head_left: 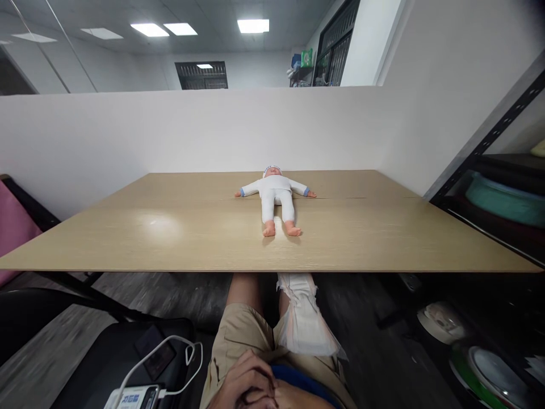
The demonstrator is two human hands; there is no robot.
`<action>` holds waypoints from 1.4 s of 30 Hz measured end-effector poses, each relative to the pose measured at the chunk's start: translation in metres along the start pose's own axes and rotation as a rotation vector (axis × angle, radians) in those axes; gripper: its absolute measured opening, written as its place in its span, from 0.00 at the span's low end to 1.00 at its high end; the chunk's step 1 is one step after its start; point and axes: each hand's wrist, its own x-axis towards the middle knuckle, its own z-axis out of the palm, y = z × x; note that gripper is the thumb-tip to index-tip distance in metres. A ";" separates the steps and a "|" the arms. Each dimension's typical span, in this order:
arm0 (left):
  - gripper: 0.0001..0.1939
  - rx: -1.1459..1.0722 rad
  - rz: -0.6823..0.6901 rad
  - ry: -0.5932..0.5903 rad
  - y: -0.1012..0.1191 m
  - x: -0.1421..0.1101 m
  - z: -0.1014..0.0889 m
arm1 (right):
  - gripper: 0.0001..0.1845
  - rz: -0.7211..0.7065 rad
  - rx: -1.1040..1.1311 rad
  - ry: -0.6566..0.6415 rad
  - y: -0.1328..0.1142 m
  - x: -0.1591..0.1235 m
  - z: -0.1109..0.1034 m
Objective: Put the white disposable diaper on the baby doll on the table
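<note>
In my lap, at the bottom of the head view, my left hand lies over my right hand, its fingers curled and no object showing in them. The right hand's fingers are mostly hidden below it and by the picture edge. Spread over my right thigh is a white disposable diaper, apart from both hands. A baby doll in a white suit with blue cuffs lies face up on the wooden table. Its arms stretch sideways and its feet point toward me.
To my left, a black chair bears a white device with a looped white cable and a dark flat object. A shelf with a teal container stands at the right. A white wall rises behind the table.
</note>
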 end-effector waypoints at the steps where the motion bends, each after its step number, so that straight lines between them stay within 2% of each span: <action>1: 0.06 0.002 0.007 0.020 0.003 0.002 0.000 | 0.10 -0.004 -0.008 -0.002 -0.002 -0.001 -0.001; 5: 0.08 0.009 -0.009 0.050 0.017 0.012 -0.003 | 0.07 -0.014 -0.040 0.003 -0.010 -0.004 -0.001; 8: 0.09 0.050 0.017 0.016 0.025 0.018 -0.009 | 0.10 -0.021 -0.058 0.022 -0.017 -0.009 -0.004; 12: 0.11 0.151 0.183 0.017 0.035 0.029 -0.024 | 0.20 -0.115 -0.145 0.048 -0.034 -0.022 -0.022; 14: 0.09 0.213 0.270 0.020 0.043 0.035 -0.032 | 0.21 -0.174 -0.231 0.043 -0.046 -0.028 -0.034; 16: 0.09 0.242 0.291 0.034 0.055 0.042 -0.039 | 0.18 -0.180 -0.324 0.033 -0.060 -0.033 -0.046; 18: 0.14 0.205 0.237 0.084 0.069 0.049 -0.044 | 0.15 -0.140 -0.447 0.033 -0.076 -0.037 -0.055; 21: 0.19 0.148 0.106 0.140 0.093 0.061 -0.049 | 0.19 -0.125 -0.626 0.067 -0.099 -0.042 -0.064; 25: 0.14 0.193 0.014 0.097 0.117 0.077 -0.056 | 0.22 -0.211 -0.759 0.087 -0.116 -0.043 -0.071; 28: 0.10 0.194 -0.038 0.078 0.126 0.083 -0.060 | 0.20 -0.203 -0.886 0.080 -0.119 -0.042 -0.075; 32: 0.05 0.158 -0.179 0.066 0.128 0.084 -0.061 | 0.21 -0.238 -0.976 0.103 -0.116 -0.040 -0.080; 37: 0.06 0.065 -0.343 0.048 0.132 0.084 -0.060 | 0.19 -0.247 -1.029 0.114 -0.113 -0.038 -0.081; 42: 0.08 0.026 -0.411 0.050 0.139 0.089 -0.056 | 0.19 -0.225 -1.049 0.082 -0.107 -0.034 -0.079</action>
